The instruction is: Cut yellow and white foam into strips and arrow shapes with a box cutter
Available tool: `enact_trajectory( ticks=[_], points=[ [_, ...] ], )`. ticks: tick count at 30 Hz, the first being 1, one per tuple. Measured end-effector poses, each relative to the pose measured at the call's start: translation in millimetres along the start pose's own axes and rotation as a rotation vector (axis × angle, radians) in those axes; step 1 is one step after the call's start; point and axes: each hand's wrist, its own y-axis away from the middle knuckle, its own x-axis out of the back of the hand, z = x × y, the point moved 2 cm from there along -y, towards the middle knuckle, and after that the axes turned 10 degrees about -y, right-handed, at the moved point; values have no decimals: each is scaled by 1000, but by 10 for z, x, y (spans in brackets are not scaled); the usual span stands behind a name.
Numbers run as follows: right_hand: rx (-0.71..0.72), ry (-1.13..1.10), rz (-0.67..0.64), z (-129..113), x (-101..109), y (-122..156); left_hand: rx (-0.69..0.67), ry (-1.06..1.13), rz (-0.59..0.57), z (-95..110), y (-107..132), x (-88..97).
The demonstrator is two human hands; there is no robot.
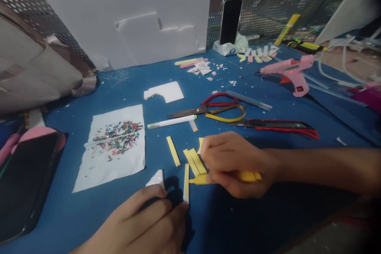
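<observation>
My right hand point(235, 164) is wrapped around a yellow marker point(205, 179) that lies low over the blue table point(226, 222), its tip pointing left at a narrow strip point(186, 182). My left hand point(145, 222) rests at the near edge, fingers pressed down, one fingertip touching the lower end of that strip. A white foam scrap point(156, 178) sits just above my left fingers. Several yellow strips point(195, 161) lie beside my right hand, and one more yellow strip point(173, 151) lies a little to the left.
Scissors point(208, 110), a white pen point(172, 122), a red utility knife point(276, 125) and a pink glue gun point(290, 70) lie further back. White paper with glitter bits point(114, 143) is at left, a dark phone point(25, 182) at the far left, and another phone point(230, 22) stands upright at the back.
</observation>
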Motion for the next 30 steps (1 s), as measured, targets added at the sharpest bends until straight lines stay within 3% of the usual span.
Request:
enact_trajectory(
  ticks=[4, 8, 12, 16, 20, 24, 30],
  points=[
    [52, -9, -10, -10, 0, -3, -6, -15, -22, -3, -2, -14],
    [-8, 11, 7, -1, 5, -4, 9, -5, -16, 3, 5, -2],
    [35, 2, 5, -16, 13, -8, -3, -4, -14, 13, 9, 28],
    [-78, 25, 41, -5, 30, -11, -10, -8, 16, 10, -6, 41],
    [5, 0, 6, -20, 23, -11, 6, 13, -10, -3, -28, 17],
    [-89, 5, 62, -5, 47, -16, 6, -6, 11, -4, -32, 24],
    [-49, -14, 30, -20, 32, -17, 12, -15, 14, 5, -18, 18]
  ],
)
